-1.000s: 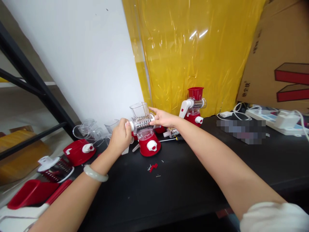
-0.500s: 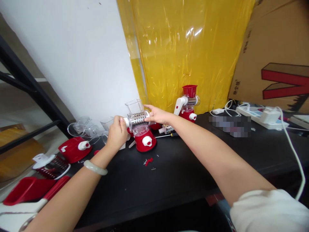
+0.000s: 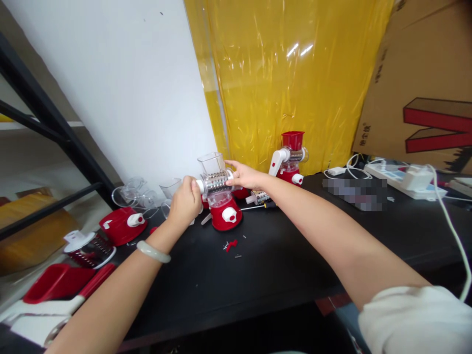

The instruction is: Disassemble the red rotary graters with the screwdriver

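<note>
A rotary grater with a red base (image 3: 226,216) and a clear hopper (image 3: 212,164) stands upright near the middle of the black table. Inside its clear housing lies a metal grating drum (image 3: 217,182). My left hand (image 3: 185,199), with a pale bangle at the wrist, is closed on the white end of the drum at the housing's left side. My right hand (image 3: 245,176) grips the right end of the housing, thumb in front and fingers partly behind. Small red pieces (image 3: 231,245) and screws lie in front of the base.
An assembled grater (image 3: 291,162) stands behind on the right, near a screwdriver (image 3: 271,204). Left are a red base (image 3: 123,226), a drum (image 3: 90,250), clear parts (image 3: 136,196) and a red hopper (image 3: 59,282). A power strip (image 3: 401,179) lies right.
The whole scene has shifted slightly to the right in view. Both hands keep their hold on the grater, with no clear motion relative to it.
</note>
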The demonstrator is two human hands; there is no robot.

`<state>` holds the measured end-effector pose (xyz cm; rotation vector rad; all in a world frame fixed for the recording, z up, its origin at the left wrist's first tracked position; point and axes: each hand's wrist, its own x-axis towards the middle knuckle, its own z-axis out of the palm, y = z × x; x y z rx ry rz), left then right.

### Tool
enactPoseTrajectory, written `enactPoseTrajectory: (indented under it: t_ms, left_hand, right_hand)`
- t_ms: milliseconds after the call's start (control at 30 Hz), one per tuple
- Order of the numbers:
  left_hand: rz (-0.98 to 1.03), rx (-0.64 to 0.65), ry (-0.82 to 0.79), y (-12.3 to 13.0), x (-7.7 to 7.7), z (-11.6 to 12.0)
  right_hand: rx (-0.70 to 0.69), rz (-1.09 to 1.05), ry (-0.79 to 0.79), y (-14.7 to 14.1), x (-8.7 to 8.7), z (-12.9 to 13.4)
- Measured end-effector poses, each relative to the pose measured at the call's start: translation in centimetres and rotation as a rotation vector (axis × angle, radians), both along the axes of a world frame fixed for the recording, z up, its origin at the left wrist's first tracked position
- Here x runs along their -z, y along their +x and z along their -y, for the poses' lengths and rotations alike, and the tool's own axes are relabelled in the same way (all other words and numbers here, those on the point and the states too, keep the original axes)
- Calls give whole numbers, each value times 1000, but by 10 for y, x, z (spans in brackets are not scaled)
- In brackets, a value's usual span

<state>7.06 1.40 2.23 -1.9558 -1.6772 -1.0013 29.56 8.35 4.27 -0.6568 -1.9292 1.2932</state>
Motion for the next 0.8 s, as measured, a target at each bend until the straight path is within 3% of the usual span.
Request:
enactPoseTrajectory:
  t_ms: [233, 400, 800]
  left_hand:
    - [-12, 55, -17, -6, 1, -1]
    - [12, 24, 8, -2, 4, 0]
    - [59, 78, -1, -3, 4, 0]
  right_hand:
    - [2, -12, 21, 1, 3, 2]
    - [27, 10, 49, 0, 4, 1]
    - [32, -35, -35, -3, 4, 4]
